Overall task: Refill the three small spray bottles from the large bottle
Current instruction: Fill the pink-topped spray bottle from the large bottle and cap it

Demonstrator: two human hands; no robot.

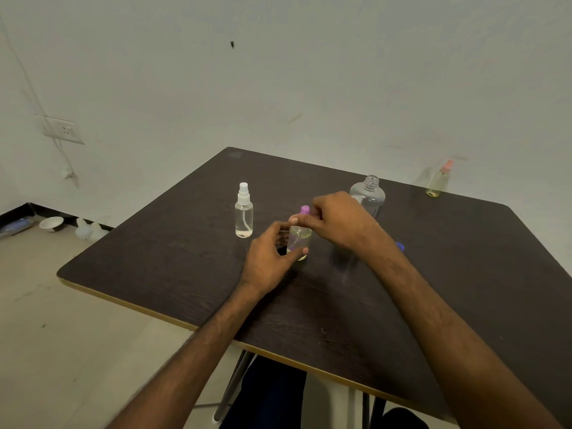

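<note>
Purple-capped bottle (299, 239) sits at frame centre, upright, base at bench (154, 258) level; contact with the surface is not readable behind the thumb. Left grip (268, 255) is curled round the lower body of this bottle, thumb on the near side and fingers on the far side, which I judge is meant to stop the body from turning. Right grip (337, 218) comes in from above, fingertips pinched on the purple spray head (305, 209). 1 grip holding and 1 twisting fits threading the head on or off; the direction is not readable from 1 frame. Yellowish liquid shows high in the body, so I judge this is closing after a fill. Large bottle (370, 193) stands just behind the right grip, neck open, near enough for pouring. A blue cap (400, 246), likely its own, lies beside the right wrist. White-capped bottle (244, 212) stands left of centre, head on, contents clear, level uncertain. Pink-capped bottle (439, 181) stands well apart at upper right of the frame with yellowish liquid inside, probably set aside as done. Estimate: 2 of 3 filled, 1 pending.
</note>
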